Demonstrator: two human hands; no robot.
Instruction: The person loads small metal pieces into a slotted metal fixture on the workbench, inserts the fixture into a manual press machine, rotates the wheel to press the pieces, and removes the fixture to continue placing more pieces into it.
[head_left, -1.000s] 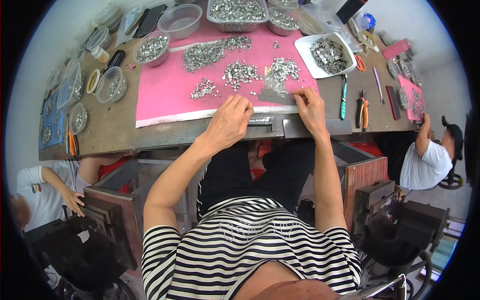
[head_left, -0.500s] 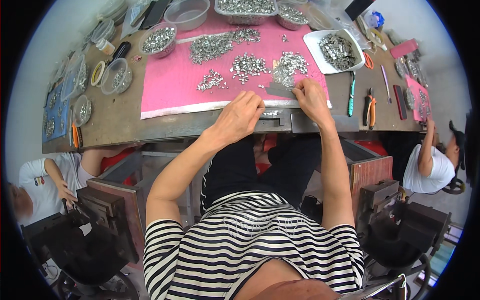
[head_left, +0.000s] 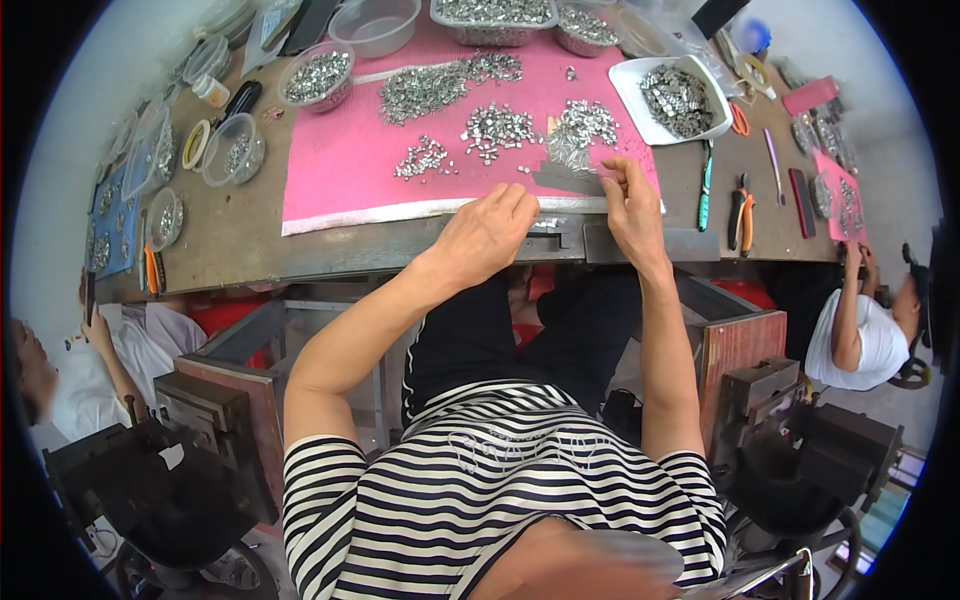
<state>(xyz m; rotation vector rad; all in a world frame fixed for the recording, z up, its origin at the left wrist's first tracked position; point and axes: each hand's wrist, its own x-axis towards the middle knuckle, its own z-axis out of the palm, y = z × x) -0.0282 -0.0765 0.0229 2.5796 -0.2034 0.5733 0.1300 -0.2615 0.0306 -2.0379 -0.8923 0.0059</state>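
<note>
My left hand is at the table's front edge, its fingers curled and pressed together beside a small slotted metal fixture. Whatever its fingertips may hold is hidden. On the pink mat rests a flat dark grey strip, with my right hand at its right end. The right thumb and forefinger are apart, with the thumb close to the strip. Just beyond it lie thin silvery pins and a heap of small metal pieces. A dark metal plate sits below my right hand.
More metal pieces lie in piles on the mat. A white tray and a clear bowl hold others. On the right are a teal-handled tool and orange-handled pliers. People sit at both sides.
My right thumb and forefinger have parted at the strip's end. My left hand has shifted slightly right. The person on the left has raised a dark flat object.
</note>
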